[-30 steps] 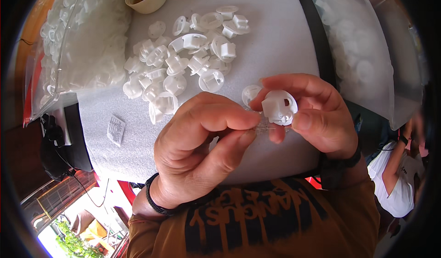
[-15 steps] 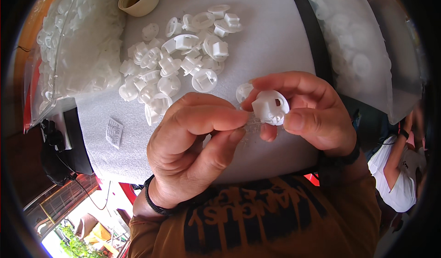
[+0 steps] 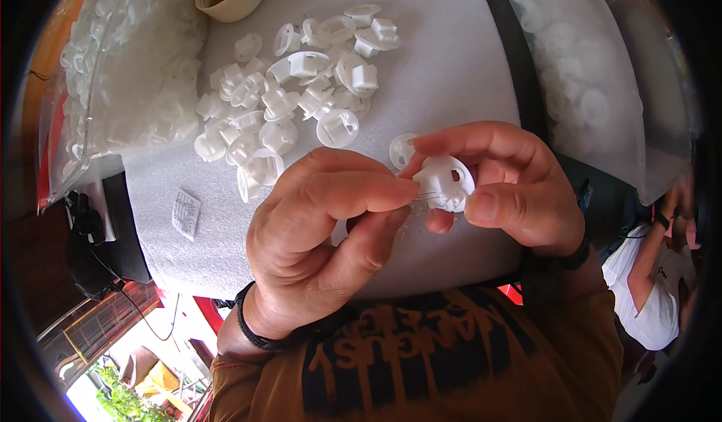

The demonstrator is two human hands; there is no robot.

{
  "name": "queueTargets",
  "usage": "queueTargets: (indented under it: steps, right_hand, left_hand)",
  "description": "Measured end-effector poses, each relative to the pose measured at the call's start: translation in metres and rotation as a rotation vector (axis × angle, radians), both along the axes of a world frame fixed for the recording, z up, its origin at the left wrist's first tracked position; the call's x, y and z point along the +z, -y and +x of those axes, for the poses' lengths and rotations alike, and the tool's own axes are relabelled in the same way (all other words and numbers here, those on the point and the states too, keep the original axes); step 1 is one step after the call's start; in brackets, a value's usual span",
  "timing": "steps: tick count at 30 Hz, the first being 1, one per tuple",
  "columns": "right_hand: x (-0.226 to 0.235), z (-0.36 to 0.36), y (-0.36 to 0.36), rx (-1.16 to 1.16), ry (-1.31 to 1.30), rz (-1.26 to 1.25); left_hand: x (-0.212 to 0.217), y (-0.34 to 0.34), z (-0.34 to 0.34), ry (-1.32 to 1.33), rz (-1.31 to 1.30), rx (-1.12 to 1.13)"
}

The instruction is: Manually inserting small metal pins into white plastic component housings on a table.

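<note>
My right hand [image 3: 523, 189] is closed round a white plastic disc part [image 3: 445, 183] with a raised box-shaped block and a small slot, gripping it between thumb and fingers. From the left, my left hand [image 3: 320, 223] pinches several thin wire-like pins [image 3: 427, 195] between thumb and forefinger, their ends right against the part's block. Whether they enter it I cannot tell. Behind my right fingertips lies another white disc part [image 3: 401, 148], partly hidden. Farther off, a loose pile of similar white parts [image 3: 280, 104] is spread on the pale foam sheet [image 3: 444, 53].
A clear bag of white parts [image 3: 135, 83] stands at the left, and a clear bin of parts [image 3: 579, 83] at the right. A cream cup [image 3: 242, 4] sits at the far edge. A small printed paper slip [image 3: 186, 214] lies left. Another person [image 3: 648, 290] is at the right.
My left fingers have moved slightly right, closer to the white part, with the pins still pinched. My right hand stays nearly where it was, still gripping the part.
</note>
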State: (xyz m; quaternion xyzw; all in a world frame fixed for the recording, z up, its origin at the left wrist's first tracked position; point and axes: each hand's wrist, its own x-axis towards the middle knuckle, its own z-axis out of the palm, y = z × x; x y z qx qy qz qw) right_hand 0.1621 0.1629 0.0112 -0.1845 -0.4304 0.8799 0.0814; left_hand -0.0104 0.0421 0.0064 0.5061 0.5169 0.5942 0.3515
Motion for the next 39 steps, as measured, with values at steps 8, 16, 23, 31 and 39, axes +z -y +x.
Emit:
queueTargets:
  steps: [8, 16, 23, 31, 39]
  right_hand:
    - [0.0019, -0.0005, -0.0011, -0.003, 0.027, -0.02]
    - [-0.0013, -0.0011, 0.0008, -0.004, 0.0, -0.005]
    - [-0.0037, 0.0002, 0.0042, -0.051, -0.055, 0.169]
    - [-0.0065, 0.0051, -0.0025, -0.03, -0.09, 0.625]
    - [-0.0043, 0.0037, 0.001, -0.029, -0.047, 0.589]
  left_hand:
    - [0.0038, 0.0011, -0.0007, -0.033, -0.023, -0.023]
    - [0.0019, 0.0018, -0.0024, -0.118, -0.004, -0.023]
    - [0.0043, 0.0033, -0.0033, -0.263, -0.012, -0.034]
    - [0.0048, 0.0014, -0.003, -0.318, -0.003, -0.063]
    - [-0.0002, -0.0001, 0.0017, -0.279, 0.059, -0.024]
